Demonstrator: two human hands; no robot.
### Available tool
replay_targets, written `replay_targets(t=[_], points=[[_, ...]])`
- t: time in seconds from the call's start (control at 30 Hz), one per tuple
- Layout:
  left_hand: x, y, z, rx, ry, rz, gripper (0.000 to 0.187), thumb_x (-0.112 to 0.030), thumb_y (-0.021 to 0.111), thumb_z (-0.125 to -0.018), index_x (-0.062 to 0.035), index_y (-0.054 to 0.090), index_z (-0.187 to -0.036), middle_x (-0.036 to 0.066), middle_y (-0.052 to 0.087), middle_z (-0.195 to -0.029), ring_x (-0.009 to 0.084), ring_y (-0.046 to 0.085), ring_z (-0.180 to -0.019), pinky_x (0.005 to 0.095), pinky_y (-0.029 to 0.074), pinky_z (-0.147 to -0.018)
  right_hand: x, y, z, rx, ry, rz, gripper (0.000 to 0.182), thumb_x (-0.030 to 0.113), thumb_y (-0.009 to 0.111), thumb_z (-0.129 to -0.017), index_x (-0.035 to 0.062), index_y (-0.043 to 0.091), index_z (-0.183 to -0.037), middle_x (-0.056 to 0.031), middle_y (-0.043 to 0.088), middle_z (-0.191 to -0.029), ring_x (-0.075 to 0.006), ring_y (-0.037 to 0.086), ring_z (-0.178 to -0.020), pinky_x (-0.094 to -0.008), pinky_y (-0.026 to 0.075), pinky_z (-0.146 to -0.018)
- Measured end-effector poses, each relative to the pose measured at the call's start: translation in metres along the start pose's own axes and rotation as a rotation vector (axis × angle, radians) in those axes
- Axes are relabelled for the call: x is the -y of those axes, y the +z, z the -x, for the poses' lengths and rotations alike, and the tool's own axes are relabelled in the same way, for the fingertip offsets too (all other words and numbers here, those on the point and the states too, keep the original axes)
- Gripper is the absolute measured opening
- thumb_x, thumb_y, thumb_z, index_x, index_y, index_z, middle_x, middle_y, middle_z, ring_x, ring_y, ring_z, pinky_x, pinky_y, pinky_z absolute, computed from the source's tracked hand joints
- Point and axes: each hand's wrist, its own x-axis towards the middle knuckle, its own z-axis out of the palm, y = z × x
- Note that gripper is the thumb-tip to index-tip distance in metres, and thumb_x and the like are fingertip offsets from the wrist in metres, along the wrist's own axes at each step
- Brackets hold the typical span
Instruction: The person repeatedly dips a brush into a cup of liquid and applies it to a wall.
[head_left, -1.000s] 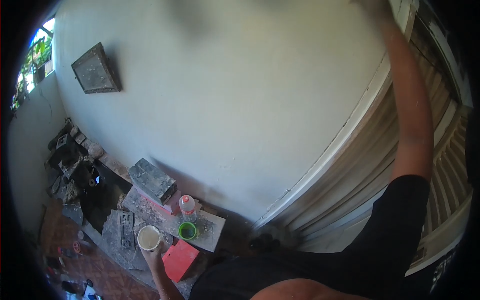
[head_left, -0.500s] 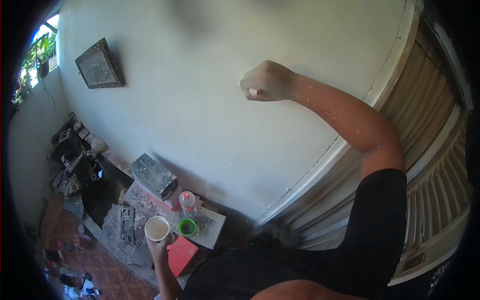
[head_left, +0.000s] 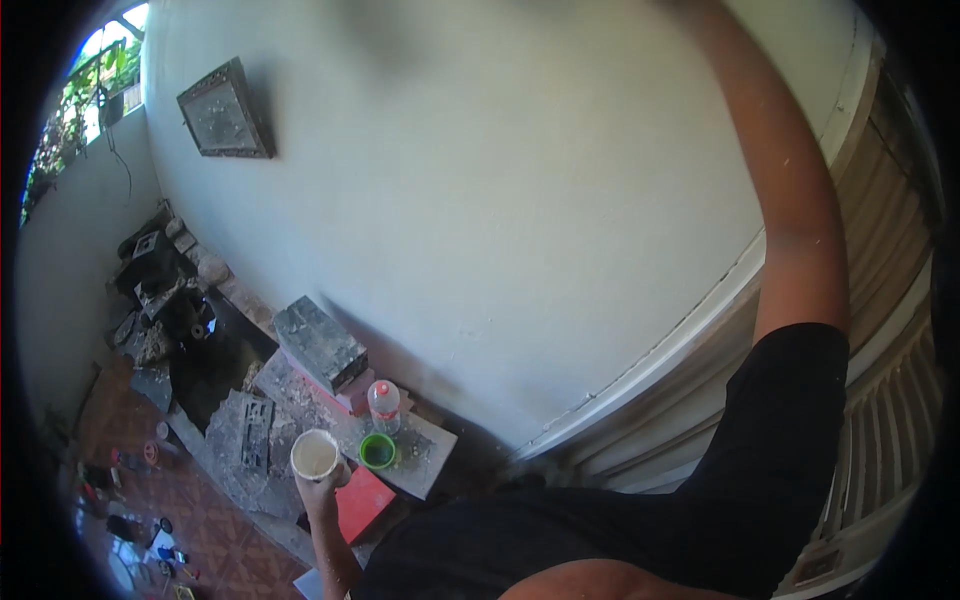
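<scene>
Low on the left, my left hand is wrapped round a white tub with pale, creamy matter inside. It holds the tub upright in front of the dusty table. My right forearm stretches up along the white wall to the top edge of the view. The right hand itself is cut off there, so its fingers and anything in them are hidden. Close to the tub are a green cup, a clear plastic bottle with a red cap and a red flat-topped object.
A dusty grey block rests on a pink box by the wall. Rubble and dark objects are piled at the far left. A framed panel hangs on the wall. Brown curtains hang at right; small items lie on the tiled floor.
My right hand, a fist before the wall earlier, has risen out of the top of the view as the arm stretched upward. My left hand still holds the tub in nearly the same place.
</scene>
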Motion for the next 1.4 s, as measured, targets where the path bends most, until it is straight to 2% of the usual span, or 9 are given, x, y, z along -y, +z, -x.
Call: replay_targets(t=[0.1,0.13,0.3,0.4,0.43,0.47,0.5,1.07,1.4], points=[[0.008,0.0,-0.003,0.019,0.03,0.01,0.067,-0.014,0.082,-0.07,-0.0011,0.052,-0.129,0.008,0.064,-0.111,0.0191,0.066,-0.097,0.0341,0.053,-0.086,0.112,0.019,0.037,0.25,-0.166,0.226,0.023,0.019,0.065,-0.094,0.0021,0.065,-0.079,-0.0071,0.065,-0.07,-0.0155,0.058,-0.059,-0.0285,0.051,-0.053],[0.005,-0.001,-0.003,0.011,0.039,0.016,0.065,-0.013,0.082,-0.071,-0.0008,0.052,-0.128,0.008,0.065,-0.109,0.019,0.066,-0.094,0.0338,0.055,-0.083,0.135,0.024,0.048,-0.057,-0.173,-0.032,0.037,0.042,0.076,-0.081,0.0095,0.059,-0.078,-0.0082,0.058,-0.065,-0.0223,0.06,-0.055,-0.0344,0.053,-0.06],[-0.043,0.002,0.007,0.111,0.028,0.017,0.057,-0.012,0.079,-0.074,0.0007,0.054,-0.124,0.008,0.067,-0.1,0.018,0.068,-0.082,0.031,0.054,-0.071,0.191,-0.021,0.068,-0.039,-0.3,-0.426,0.033,0.038,0.076,-0.075,0.0102,0.058,-0.076,-0.0051,0.06,-0.075,-0.021,0.065,-0.07,-0.033,0.055,-0.066],[-0.05,-0.014,0.009,0.071,0.009,-0.063,0.056,-0.012,0.078,-0.075,0.0001,0.055,-0.124,0.008,0.067,-0.106,0.0173,0.067,-0.089,0.0309,0.054,-0.074,0.189,-0.106,0.038,-0.018,0.449,-0.617,0.022,0.021,0.06,-0.098,0.0042,0.074,-0.096,-0.0105,0.073,-0.088,-0.0205,0.068,-0.075,-0.032,0.057,-0.067],[-0.05,-0.021,0.01,0.059,0.001,-0.097,0.056,-0.012,0.078,-0.075,0.0,0.056,-0.125,0.008,0.067,-0.107,0.0172,0.067,-0.091,0.0312,0.054,-0.076,0.135,-0.069,0.047,-0.033,0.451,-0.327,0.053,0.056,0.071,-0.086,0.0097,0.069,-0.061,-0.0049,0.071,-0.06,-0.0188,0.059,-0.039,-0.0309,0.05,-0.043],[-0.048,-0.028,0.011,0.04,0.009,-0.107,0.057,-0.012,0.078,-0.075,0.0,0.056,-0.125,0.008,0.067,-0.108,0.0171,0.066,-0.094,0.0316,0.053,-0.078,0.101,-0.085,0.044,-0.164,0.343,-0.388,0.048,0.031,0.065,-0.096,0.015,0.063,-0.051,0.0009,0.059,-0.044,-0.0172,0.052,-0.032,-0.0325,0.047,-0.039],[-0.045,-0.033,0.01,0.032,0.02,-0.112,0.058,-0.013,0.078,-0.074,0.0,0.056,-0.126,0.007,0.066,-0.109,0.0171,0.066,-0.096,0.032,0.053,-0.081,0.087,-0.124,0.034,0.081,0.666,-0.563,0.031,0.023,0.061,-0.099,0.0046,0.072,-0.077,-0.0069,0.071,-0.07,-0.0179,0.064,-0.05,-0.0323,0.053,-0.051],[-0.045,-0.017,-0.019,0.188,-0.03,-0.118,0.071,-0.022,0.087,-0.071,-0.0009,0.054,-0.13,0.006,0.065,-0.116,0.0186,0.062,-0.106,0.0351,0.048,-0.093,0.088,-0.132,0.127,0.134,0.624,-0.349,0.027,0.023,0.059,-0.099,0.0042,0.072,-0.085,-0.0085,0.07,-0.074,-0.0197,0.064,-0.057,-0.0342,0.053,-0.057],[-0.018,0.032,-0.037,0.294,0.003,-0.03,0.062,-0.009,0.084,-0.073,-0.0026,0.055,-0.126,0.006,0.066,-0.109,0.0156,0.065,-0.096,0.0335,0.056,-0.079,0.096,-0.13,0.138,0.216,0.606,-0.436,0.025,0.023,0.059,-0.099,0.004,0.072,-0.09,-0.0094,0.07,-0.077,-0.0208,0.064,-0.061,-0.0353,0.053,-0.061]])
